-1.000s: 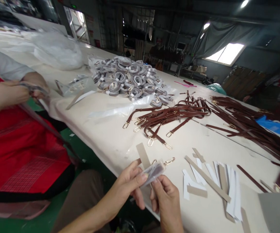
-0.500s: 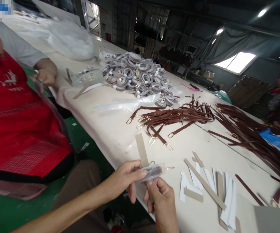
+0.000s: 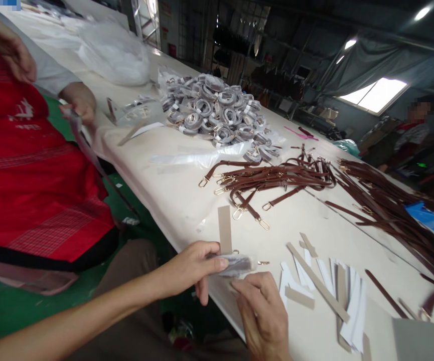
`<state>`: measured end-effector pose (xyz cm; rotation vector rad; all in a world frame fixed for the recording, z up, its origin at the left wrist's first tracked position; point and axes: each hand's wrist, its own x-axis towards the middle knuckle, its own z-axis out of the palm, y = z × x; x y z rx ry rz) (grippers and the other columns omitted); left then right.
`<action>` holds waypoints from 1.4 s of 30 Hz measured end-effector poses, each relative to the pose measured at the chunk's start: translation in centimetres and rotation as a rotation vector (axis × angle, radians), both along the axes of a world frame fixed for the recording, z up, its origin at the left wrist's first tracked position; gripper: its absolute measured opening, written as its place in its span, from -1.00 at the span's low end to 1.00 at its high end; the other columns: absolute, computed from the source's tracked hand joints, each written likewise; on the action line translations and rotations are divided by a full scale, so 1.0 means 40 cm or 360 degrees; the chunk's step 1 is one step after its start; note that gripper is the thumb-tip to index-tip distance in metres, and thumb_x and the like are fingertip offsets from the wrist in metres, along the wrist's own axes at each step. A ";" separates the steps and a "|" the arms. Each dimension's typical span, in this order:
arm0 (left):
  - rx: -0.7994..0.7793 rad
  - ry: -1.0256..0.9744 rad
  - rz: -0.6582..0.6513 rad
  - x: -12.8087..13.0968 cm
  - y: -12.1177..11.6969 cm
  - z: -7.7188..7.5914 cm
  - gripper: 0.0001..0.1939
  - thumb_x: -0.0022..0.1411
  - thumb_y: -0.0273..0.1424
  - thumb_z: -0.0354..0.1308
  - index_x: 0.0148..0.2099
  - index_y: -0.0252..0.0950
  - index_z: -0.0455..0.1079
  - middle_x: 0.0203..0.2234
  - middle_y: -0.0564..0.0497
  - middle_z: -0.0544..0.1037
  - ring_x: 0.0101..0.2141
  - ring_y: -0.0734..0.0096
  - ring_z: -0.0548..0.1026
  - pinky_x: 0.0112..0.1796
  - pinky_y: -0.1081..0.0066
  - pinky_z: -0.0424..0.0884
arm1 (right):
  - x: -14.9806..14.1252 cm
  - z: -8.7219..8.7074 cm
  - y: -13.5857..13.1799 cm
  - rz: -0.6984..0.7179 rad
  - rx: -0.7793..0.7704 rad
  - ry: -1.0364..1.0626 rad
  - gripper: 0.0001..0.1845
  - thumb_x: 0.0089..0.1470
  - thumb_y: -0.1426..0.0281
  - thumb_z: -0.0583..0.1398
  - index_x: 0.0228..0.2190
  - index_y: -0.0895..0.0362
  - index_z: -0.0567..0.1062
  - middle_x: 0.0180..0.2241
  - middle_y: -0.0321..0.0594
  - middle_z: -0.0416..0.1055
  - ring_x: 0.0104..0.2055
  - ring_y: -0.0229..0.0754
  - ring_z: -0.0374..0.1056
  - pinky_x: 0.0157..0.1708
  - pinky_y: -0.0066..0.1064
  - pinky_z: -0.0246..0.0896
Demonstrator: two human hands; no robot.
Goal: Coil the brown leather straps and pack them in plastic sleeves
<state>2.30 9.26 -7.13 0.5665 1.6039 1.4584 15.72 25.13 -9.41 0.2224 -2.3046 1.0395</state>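
My left hand (image 3: 197,263) grips a coiled strap (image 3: 239,264) wrapped in clear plastic film, thumb on top, at the table's near edge. Metal clasps stick out beyond the wrapping. Just right of and below it, my right hand (image 3: 264,306) is closed with its fingertips pinched together near the film; whether anything is between them is hidden. A grey-beige card strip (image 3: 225,228) lies behind the wrapped strap. To the right lie white and grey paper strips (image 3: 337,296).
Brown straps with gold clasps (image 3: 262,180) lie mid-table, with more brown straps (image 3: 401,210) at right. Behind is a heap of wrapped coiled straps (image 3: 217,110). A co-worker in a red apron (image 3: 32,165) sits at left, a plastic-like strip in one hand (image 3: 83,108).
My right hand has drawn away from the wrapped strap, down and to the right. My left hand keeps its hold. The co-worker's raised hand has shifted right, and the view has turned slightly.
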 end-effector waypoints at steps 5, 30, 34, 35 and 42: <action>-0.0229 0.0399 -0.0146 0.012 0.003 0.023 -0.63 0.30 -0.06 0.03 -0.35 -0.27 0.25 -0.64 0.16 0.34 -0.67 0.39 0.49 -0.66 0.56 0.12 | -0.030 0.049 0.029 -0.0072 0.0352 0.0116 -0.68 0.20 0.64 0.15 -0.14 0.04 0.57 -0.03 -0.06 0.33 0.05 -0.01 0.27 -0.01 -0.17 0.26; -0.0266 0.0361 -0.0336 0.024 -0.006 0.001 -0.71 0.31 -0.16 0.06 -0.34 -0.28 0.27 -0.62 0.19 0.23 -0.74 0.53 0.39 -0.79 0.63 -0.03 | -0.065 0.060 0.021 -0.0012 -0.1162 -0.0942 -0.83 0.03 0.32 0.36 -0.34 0.13 0.55 -0.47 -0.35 0.39 -0.41 -0.27 0.29 -0.37 -0.47 0.20; -0.0292 0.0206 -0.0234 0.030 0.002 0.002 -0.81 0.27 -0.26 0.05 -0.32 -0.27 0.29 -0.64 0.20 0.24 -0.76 0.55 0.36 -0.80 0.63 -0.07 | -0.060 0.059 0.028 0.0094 -0.0775 -0.0605 -0.90 0.13 0.46 0.28 -0.37 0.08 0.63 -0.35 -0.27 0.47 -0.30 -0.22 0.40 -0.29 -0.46 0.29; -0.0284 0.0157 -0.0207 0.032 0.003 0.000 -0.82 0.26 -0.27 0.04 -0.33 -0.27 0.28 -0.64 0.19 0.25 -0.76 0.55 0.36 -0.79 0.64 -0.09 | -0.057 0.058 0.029 0.0131 -0.0687 -0.0522 -0.85 0.16 0.50 0.25 -0.32 0.05 0.63 -0.31 -0.25 0.48 -0.26 -0.22 0.42 -0.28 -0.47 0.31; -0.0018 -0.0294 -0.0047 0.040 0.009 -0.003 -0.81 0.17 -0.26 0.10 -0.34 -0.29 0.28 -0.56 0.15 0.38 -0.75 0.53 0.43 -0.79 0.67 -0.04 | -0.042 0.044 0.033 0.0351 -0.0170 -0.0272 -0.55 0.23 0.66 0.10 0.04 0.03 0.48 -0.11 -0.09 0.42 -0.12 -0.17 0.42 -0.21 -0.38 0.42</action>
